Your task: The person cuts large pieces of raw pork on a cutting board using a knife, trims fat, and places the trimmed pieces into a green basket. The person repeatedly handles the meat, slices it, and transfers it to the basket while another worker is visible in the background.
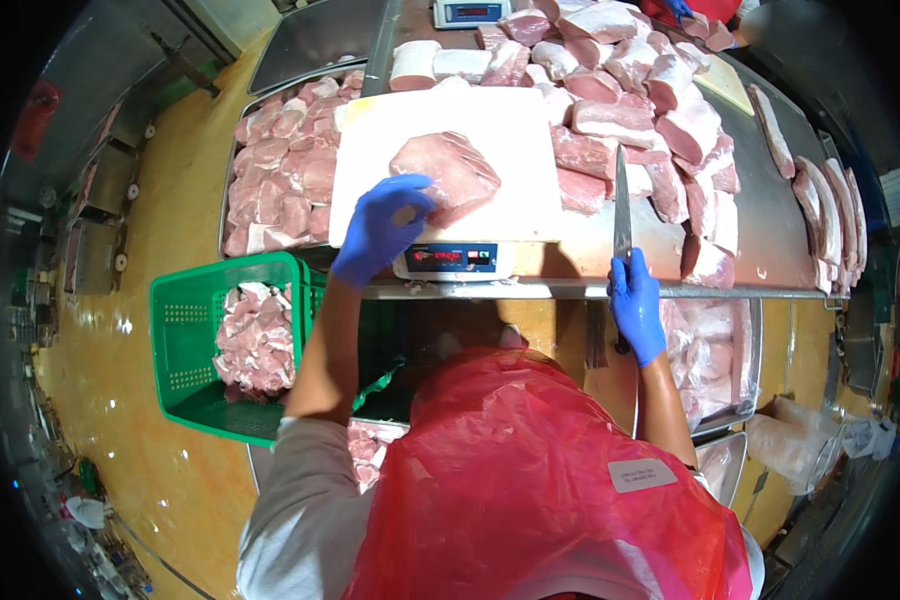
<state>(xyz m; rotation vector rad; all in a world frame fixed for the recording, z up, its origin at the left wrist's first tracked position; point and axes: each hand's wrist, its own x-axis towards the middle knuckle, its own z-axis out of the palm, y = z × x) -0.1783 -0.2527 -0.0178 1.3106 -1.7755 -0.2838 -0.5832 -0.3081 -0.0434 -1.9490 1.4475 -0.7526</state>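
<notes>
My left hand, in a blue glove, is at the lower left edge of a pale pink piece of meat. Its thumb and fingers curl into a ring; what they pinch, if anything, is hidden. The meat lies on a white cutting board, which rests on a weighing scale with a lit display. At the table's front edge my right hand, also gloved in blue, grips a long knife. Its blade points away from me, apart from the board.
Trimmed pork loins are heaped on the steel table. Meat pieces fill a tray left of the board. A green crate holds trimmings. Long strips lie far right. Across the table, another person's gloved hand shows.
</notes>
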